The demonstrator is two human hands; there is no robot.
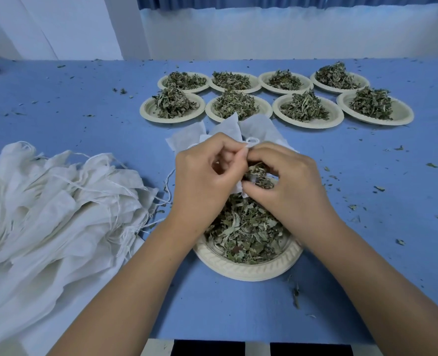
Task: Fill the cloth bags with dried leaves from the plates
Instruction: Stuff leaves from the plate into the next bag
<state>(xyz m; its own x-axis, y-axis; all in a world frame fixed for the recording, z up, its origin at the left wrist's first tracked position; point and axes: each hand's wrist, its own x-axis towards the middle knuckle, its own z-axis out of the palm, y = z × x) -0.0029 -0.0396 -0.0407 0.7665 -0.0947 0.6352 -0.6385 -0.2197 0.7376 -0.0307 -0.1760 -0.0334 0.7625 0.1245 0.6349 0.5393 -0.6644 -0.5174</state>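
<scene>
A cream plate heaped with dried leaves sits just in front of me on the blue table. Above it my left hand pinches the rim of a small white cloth bag, mostly hidden between my hands. My right hand grips a clump of dried leaves at the bag's mouth. Just behind my hands lie more white bags, their lower parts covered by my fingers.
Several cream plates piled with dried leaves stand in two rows at the back. A big heap of white drawstring bags covers the left side. Leaf crumbs are scattered over the blue table.
</scene>
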